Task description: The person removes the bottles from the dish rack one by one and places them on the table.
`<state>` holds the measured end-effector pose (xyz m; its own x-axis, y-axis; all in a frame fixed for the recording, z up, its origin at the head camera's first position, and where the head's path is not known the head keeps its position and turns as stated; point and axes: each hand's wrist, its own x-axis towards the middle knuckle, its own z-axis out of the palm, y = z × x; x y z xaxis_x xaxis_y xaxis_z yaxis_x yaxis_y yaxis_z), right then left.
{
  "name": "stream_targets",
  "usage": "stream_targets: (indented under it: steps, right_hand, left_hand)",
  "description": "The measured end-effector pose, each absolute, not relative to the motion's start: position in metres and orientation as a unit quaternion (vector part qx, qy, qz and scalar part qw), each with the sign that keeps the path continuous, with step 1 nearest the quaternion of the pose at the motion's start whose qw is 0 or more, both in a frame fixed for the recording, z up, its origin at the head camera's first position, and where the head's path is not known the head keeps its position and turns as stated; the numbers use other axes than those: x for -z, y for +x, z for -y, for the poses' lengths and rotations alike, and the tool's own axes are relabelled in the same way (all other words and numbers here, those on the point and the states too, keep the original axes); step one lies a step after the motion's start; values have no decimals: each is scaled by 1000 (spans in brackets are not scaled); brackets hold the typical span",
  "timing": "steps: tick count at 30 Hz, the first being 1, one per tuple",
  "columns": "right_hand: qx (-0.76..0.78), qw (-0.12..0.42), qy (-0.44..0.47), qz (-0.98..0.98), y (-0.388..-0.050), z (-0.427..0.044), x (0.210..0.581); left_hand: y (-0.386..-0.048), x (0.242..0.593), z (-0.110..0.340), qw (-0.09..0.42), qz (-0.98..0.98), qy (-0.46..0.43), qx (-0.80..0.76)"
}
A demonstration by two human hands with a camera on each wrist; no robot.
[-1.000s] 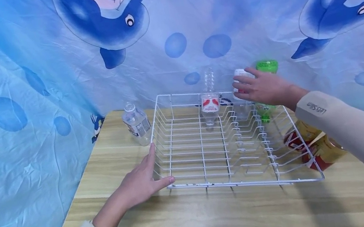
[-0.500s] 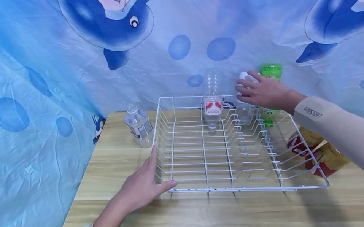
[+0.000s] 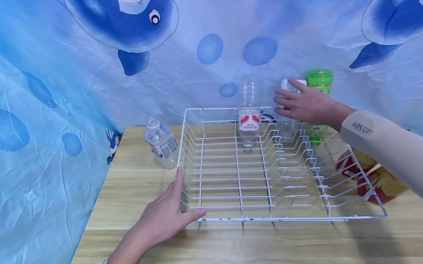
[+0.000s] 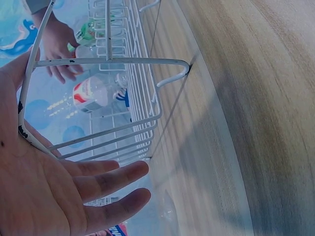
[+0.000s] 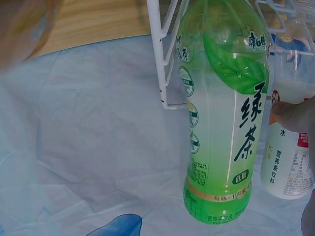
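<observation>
My left hand lies at the near left corner of a white wire dish rack, its thumb along the front rim. In the left wrist view its fingers are loosely extended beside the wire. At the far right of the rack, my right hand grips an upside-down drink bottle with a white label, partly hidden behind the fingers. Close beside it a green tea bottle also stands upside down against the rack. A clear bottle with a red-and-white label leans upside down at the rack's back.
Left of the rack a clear square-sided bottle stands upright on the wooden table. Red-and-yellow containers sit at the rack's right side, partly covered by the right forearm. A blue dolphin-print curtain hangs behind.
The head view has shifted a little. Relative to the bottles, my right hand sits slightly further left. My left hand stays at the rack corner.
</observation>
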<state>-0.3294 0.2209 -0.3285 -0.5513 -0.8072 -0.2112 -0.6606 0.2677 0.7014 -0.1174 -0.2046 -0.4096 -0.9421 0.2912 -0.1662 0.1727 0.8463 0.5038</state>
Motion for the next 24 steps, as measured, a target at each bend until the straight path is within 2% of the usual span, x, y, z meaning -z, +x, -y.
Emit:
stream_targets:
  steps: [24]
  right_hand:
    - [381, 87, 463, 796, -329, -221, 333]
  left_hand:
    - [-117, 409, 206, 126, -951, 127, -252]
